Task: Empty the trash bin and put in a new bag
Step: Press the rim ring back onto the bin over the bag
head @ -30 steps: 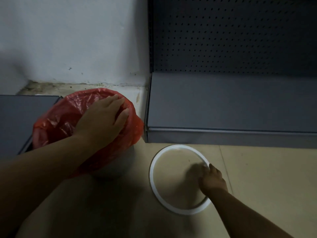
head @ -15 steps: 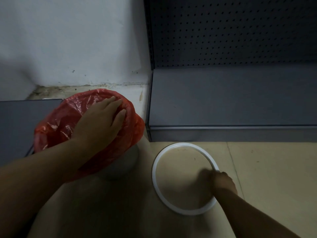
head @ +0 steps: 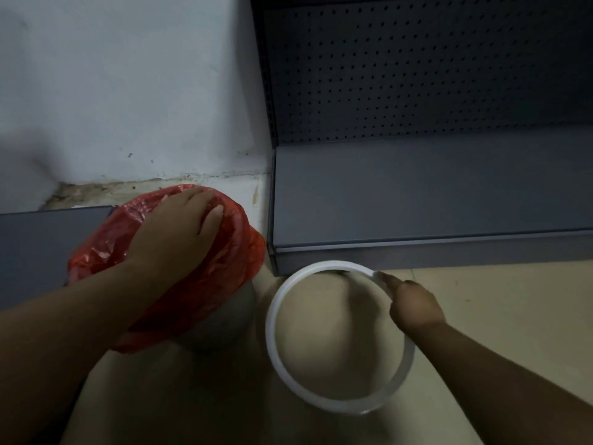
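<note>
**Red bag's over the bin, ring's in your right hand**

So the trash bin [head: 221,326] sits on the floor [head: 497,316], and you can only see a bit of its grey body because the red bag [head: 224,271] is draped over its top and hangs down the sides. Your left hand [head: 175,232] lies flat on top of the bin, fingers straight and together, pressing the plastic down at the far rim. It isn't gripping anything.

Just right of the bin is the white ring [head: 279,354]. Your right hand [head: 414,306] has its fingers curled around the ring's edge on the side away from the bin, clamped on it. I honestly can't tell if the ring is off the floor or not.

Behind the bin is the pale wall [head: 128,91]. A dark grey shelf unit [head: 417,200] stands to the right of and behind the bin, and a grey panel [head: 48,252] is on its left.
</note>
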Motion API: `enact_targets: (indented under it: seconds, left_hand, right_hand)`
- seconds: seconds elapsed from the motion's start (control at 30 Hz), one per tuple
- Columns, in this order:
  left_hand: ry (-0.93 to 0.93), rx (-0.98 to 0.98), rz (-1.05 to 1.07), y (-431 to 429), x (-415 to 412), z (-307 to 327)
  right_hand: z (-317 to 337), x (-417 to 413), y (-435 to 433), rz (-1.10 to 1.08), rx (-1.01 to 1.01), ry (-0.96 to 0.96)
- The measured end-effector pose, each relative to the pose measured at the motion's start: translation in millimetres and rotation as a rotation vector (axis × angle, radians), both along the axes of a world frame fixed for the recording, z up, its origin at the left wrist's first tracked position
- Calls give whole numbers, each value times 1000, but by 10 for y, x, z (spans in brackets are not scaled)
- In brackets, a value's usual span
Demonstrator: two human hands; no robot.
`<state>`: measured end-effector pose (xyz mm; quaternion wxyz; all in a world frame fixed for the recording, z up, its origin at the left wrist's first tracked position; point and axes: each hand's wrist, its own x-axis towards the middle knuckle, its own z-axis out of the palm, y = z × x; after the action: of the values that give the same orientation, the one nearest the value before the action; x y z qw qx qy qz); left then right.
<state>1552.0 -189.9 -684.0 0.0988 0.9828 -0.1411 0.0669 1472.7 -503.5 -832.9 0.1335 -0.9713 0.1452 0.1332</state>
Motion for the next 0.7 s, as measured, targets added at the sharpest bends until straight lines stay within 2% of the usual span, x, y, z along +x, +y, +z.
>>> enact_targets:
  seconds: [0.13,0.37,0.53,0.7]
  left_hand:
    - [-15,3,27,43,28,78]
    - [-94,-13,73,276,130,294]
    - [-120,-18,107,538,200,445]
    - [-129,-85,214,861,206,571]
  right_hand:
    - [378,132,-30,111,-29,-42]
    - [1227,402,119,309,93,-79]
    - [1801,622,471,342,153,-193]
    - [2100,873,1033,355,172,-306]
